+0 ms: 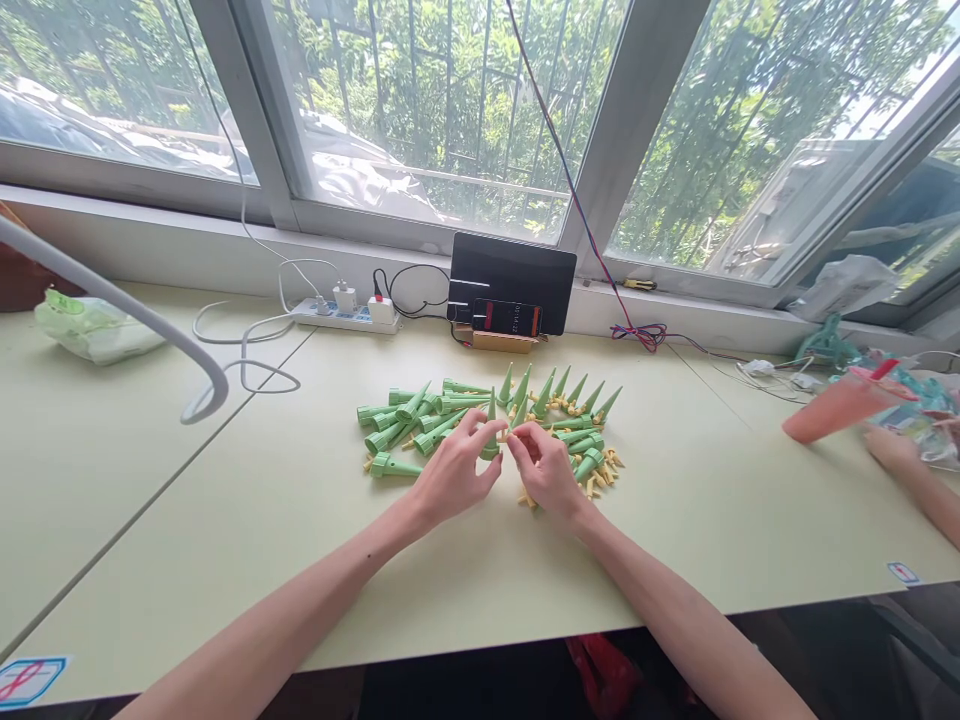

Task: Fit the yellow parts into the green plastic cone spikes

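My left hand (459, 465) is closed around a green plastic cone spike (492, 412), which stands point up between thumb and fingers. Close beside it, my right hand (546, 468) pinches a small yellow plastic piece (503, 436) at the cone's side; the fingertips partly cover it. Beyond and left of my left hand lies a heap of green cone spikes (405, 412), their wide ends facing various ways. Several other green cones (543, 398) stand upright in a curved row behind my right hand. Loose yellow pieces (600, 478) are scattered to its right, among more lying cones.
A phone (508, 318) leans on a dark tablet (555, 285) by the window. The power strip (352, 315) and white cables lie at back left. At the right are a tilted pink drink cup (836, 405) and another person's hand (892, 447). A white curved tube (202, 370) crosses the left.
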Available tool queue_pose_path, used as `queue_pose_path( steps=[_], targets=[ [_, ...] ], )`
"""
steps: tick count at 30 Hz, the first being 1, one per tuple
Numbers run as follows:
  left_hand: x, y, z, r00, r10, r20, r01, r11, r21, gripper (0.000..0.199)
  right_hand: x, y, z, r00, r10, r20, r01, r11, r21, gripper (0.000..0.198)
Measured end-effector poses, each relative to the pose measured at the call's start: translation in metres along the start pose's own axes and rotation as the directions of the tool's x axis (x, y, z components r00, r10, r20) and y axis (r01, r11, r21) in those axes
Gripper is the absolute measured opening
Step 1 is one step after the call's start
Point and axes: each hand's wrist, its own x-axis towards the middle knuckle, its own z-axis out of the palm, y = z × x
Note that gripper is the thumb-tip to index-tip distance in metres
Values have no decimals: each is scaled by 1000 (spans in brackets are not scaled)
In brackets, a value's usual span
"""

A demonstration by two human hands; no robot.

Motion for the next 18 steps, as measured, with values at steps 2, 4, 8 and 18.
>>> queue_pose_path(
  steps=[2, 4, 8, 18],
  targets=[
    [0, 0, 0, 1000, 2, -6, -2, 1000, -6, 33, 0, -1, 0, 1000, 4, -1, -4, 1000, -1, 29],
    [0, 0, 1, 1000, 7, -10, -7, 1000, -13, 33, 0, -1, -1, 1000, 8, -6, -8, 1000, -9, 32],
    [-1, 1, 0, 1000, 25, -13, -25, 999, -23, 33, 1, -2, -2, 999, 6, -36, -8, 998, -60, 39],
    [0, -1, 0, 999, 18, -32, -19, 1000, -9, 33, 1, -2, -2, 999, 11, -47, -15, 996, -87, 37]
  ],
)
